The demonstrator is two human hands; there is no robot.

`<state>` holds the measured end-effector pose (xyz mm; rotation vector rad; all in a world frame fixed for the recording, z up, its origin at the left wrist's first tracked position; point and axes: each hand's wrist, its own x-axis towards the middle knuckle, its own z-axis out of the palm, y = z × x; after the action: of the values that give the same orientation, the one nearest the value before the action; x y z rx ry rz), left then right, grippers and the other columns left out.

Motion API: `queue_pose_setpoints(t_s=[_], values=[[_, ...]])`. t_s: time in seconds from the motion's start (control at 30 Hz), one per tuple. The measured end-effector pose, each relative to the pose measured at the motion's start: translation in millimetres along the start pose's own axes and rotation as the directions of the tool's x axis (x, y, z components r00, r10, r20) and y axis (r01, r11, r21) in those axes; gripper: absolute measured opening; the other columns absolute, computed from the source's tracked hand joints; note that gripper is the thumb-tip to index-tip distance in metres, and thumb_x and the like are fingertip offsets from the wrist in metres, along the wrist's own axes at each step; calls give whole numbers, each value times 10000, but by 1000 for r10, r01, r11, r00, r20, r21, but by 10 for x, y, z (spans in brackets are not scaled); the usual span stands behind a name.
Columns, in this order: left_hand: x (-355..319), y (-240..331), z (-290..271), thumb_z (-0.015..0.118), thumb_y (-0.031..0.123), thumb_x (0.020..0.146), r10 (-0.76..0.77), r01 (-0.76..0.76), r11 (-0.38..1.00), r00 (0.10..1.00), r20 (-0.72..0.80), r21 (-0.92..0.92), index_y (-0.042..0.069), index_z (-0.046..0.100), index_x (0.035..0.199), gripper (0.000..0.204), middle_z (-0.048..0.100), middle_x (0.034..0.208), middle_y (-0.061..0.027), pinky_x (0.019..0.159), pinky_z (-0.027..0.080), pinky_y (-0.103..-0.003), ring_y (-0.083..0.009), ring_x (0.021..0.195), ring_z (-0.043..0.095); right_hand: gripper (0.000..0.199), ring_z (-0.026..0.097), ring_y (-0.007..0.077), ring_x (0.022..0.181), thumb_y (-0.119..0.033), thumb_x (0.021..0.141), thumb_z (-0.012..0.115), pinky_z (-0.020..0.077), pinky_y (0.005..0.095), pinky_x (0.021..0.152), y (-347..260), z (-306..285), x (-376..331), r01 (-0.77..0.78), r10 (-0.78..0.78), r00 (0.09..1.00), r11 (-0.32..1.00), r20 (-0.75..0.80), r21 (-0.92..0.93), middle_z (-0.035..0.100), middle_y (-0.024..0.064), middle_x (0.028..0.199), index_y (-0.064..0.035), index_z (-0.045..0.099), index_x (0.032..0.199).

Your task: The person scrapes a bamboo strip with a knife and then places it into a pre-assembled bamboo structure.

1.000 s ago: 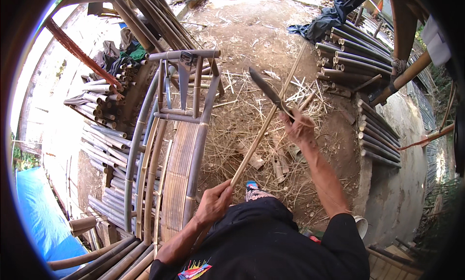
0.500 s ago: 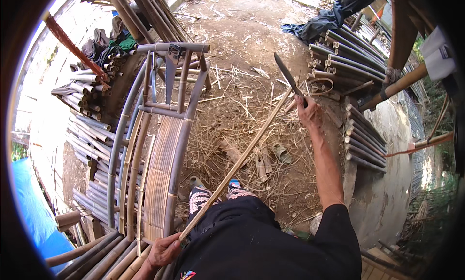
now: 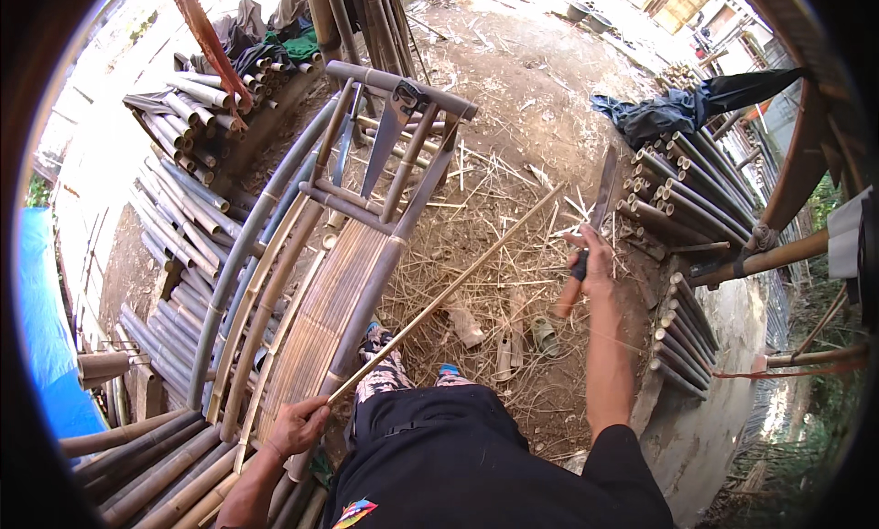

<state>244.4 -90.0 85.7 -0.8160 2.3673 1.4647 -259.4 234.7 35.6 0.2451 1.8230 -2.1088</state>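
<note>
My left hand (image 3: pixel 298 425) grips the lower end of a long, thin bamboo strip (image 3: pixel 446 295), close beside the slatted seat of a bamboo bench (image 3: pixel 334 300). The strip slants up and away to the right, and its far end is free in the air. In my right hand (image 3: pixel 595 261) is a machete (image 3: pixel 605 188), its dark blade pointing upward and its brown handle showing below my palm. Some of my right fingers look loosened around the handle. The blade stands apart from the strip, to its right.
A handsaw (image 3: pixel 388 137) hangs at the bench's far end. Bamboo poles (image 3: pixel 197 213) are stacked on the left, with more poles (image 3: pixel 700 195) on the right. Shavings and split strips (image 3: pixel 485 245) litter the dirt ground. Dark cloth (image 3: pixel 678 108) lies over the right stack.
The machete has come away from the strip, its blade turning upright. The strip's far end has dropped slightly. My view has shifted, so the bench appears farther right.
</note>
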Motion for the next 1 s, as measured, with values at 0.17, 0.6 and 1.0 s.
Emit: queue_pose_setpoints(t_s=[0.17,0.6,1.0], values=[[338,-64,-459,667,171,850,245,-211,955,957,-154,210,75,675,1046,219,645,764,-91,557,484,-332,-216,614,629,329,512,100,450,-301,828,756,433,229,391,-10,1219,20,118,-119,986,993,-116,-18,681,127,843,-24,601,913],[2010,185,-973,553,269,978,213,85,717,919,333,-692,15,571,1234,361,513,714,29,475,349,-199,-46,545,445,564,523,128,484,-615,919,471,426,296,410,63,3033,23,446,-463,869,579,176,-682,515,5,575,-85,552,744],[2382,755,-1161,546,135,912,263,-302,949,915,-305,-90,-17,610,962,172,603,773,-200,652,461,-428,-352,710,606,634,461,129,394,-699,918,322,410,314,355,384,3446,-290,636,-207,760,42,616,-771,498,10,521,-122,511,737]])
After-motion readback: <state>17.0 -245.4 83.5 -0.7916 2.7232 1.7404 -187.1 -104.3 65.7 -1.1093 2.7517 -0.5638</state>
